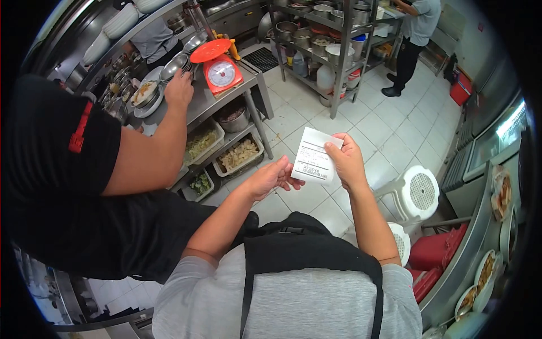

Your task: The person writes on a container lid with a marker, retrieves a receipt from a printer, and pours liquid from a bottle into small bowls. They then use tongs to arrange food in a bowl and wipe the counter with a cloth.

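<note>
In front of my chest is a white printed receipt [312, 157] with lines of dark text. My right hand [347, 160] pinches its right side, the thumb lying on the printed face. At the lower left corner of the paper is my left hand [274, 178], palm turned inward and loosely curved, with its fingers apart and fingertips right at the edge.
Close on my left, a person in black reaches over a steel counter with a red scale [221, 72]. Food tubs [240, 156] fill the shelf below. White stools [415, 192] and a red bin [435, 248] stand right. Two other people work farther back, near a pot rack [333, 59].
</note>
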`<state>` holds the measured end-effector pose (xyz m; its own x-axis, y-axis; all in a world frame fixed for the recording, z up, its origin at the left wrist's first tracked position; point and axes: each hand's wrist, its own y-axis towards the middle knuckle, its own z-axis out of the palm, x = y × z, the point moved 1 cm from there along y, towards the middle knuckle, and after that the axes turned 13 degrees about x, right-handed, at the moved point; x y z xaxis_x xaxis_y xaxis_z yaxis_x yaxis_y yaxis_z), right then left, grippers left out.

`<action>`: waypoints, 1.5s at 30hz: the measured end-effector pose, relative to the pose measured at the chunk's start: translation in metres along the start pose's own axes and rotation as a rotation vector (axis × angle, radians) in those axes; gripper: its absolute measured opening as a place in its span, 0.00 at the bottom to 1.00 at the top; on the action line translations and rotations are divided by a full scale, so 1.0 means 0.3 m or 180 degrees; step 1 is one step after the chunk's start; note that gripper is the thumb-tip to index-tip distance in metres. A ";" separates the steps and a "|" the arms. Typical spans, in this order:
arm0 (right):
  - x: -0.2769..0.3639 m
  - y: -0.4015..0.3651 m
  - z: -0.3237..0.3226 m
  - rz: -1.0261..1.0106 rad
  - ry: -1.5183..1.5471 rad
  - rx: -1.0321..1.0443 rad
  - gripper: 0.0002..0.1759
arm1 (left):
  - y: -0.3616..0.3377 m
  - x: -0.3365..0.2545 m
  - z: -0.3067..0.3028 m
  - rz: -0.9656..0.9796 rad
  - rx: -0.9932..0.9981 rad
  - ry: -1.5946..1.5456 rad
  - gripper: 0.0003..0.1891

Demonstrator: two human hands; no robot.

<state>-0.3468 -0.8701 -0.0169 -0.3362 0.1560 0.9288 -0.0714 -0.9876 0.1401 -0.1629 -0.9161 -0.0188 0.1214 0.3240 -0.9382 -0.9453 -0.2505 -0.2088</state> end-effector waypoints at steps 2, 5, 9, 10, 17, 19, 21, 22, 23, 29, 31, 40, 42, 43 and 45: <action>0.008 0.067 -0.017 0.0009 0.0098 0.0005 0.09 | 0.067 -0.024 -0.052 0.0091 0.0030 -0.0020 0.29; 0.029 0.174 -0.072 -0.0026 -0.0111 -0.0032 0.08 | 0.186 -0.099 -0.115 0.0171 -0.0092 -0.0066 0.30; 0.065 0.308 -0.171 -0.0159 -0.0294 -0.0121 0.08 | 0.356 -0.184 -0.203 0.0123 0.0023 -0.0083 0.27; 0.075 0.343 -0.197 -0.0178 -0.0265 -0.0166 0.08 | 0.399 -0.205 -0.224 0.0097 0.0106 -0.0069 0.26; 0.077 0.620 -0.444 -0.0210 -0.0948 -0.0082 0.12 | 0.696 -0.278 -0.400 -0.0099 -0.0262 0.0433 0.14; 0.098 0.729 -0.475 -0.0252 -0.1075 0.0066 0.15 | 0.729 -0.357 -0.517 0.0154 -0.1000 0.0888 0.12; 0.104 0.830 -0.527 -0.0159 -0.0984 0.0123 0.18 | 0.693 -0.496 -0.647 0.0388 -0.1627 0.0868 0.10; 0.100 0.874 -0.553 -0.0142 -0.1053 0.0099 0.19 | 0.672 -0.563 -0.727 0.0749 -0.1967 0.0781 0.09; 0.095 0.913 -0.557 -0.0061 -0.0945 0.0169 0.19 | 0.628 -0.652 -0.784 0.0776 -0.2306 0.0856 0.10; 0.003 1.078 -0.600 0.0397 -0.0798 0.0340 0.18 | 0.467 -0.963 -0.872 0.1726 -0.2189 0.0518 0.12; -0.047 1.129 -0.602 0.0500 -0.0750 0.0320 0.18 | 0.464 -1.000 -0.919 0.1850 -0.2062 0.0619 0.14; -0.192 1.359 -0.546 0.1033 -0.0811 0.0264 0.16 | 0.489 -1.102 -1.137 0.2225 -0.1508 0.0290 0.17; -0.217 1.393 -0.536 0.1133 -0.0874 0.0302 0.15 | 0.500 -1.116 -1.173 0.2269 -0.1456 0.0224 0.17; -0.231 1.405 -0.535 0.1186 -0.0907 0.0315 0.15 | 0.506 -1.119 -1.188 0.2284 -0.1464 0.0178 0.18; -0.262 1.420 -0.540 0.1268 -0.0898 0.0361 0.14 | 0.520 -1.120 -1.224 0.2355 -0.1378 0.0049 0.18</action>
<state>-0.5029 -1.2999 -0.0860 -0.0484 -0.2296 0.9721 0.1187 -0.9677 -0.2226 -0.2400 -1.3990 0.1627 -0.4739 -0.0718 -0.8776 -0.5845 -0.7197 0.3746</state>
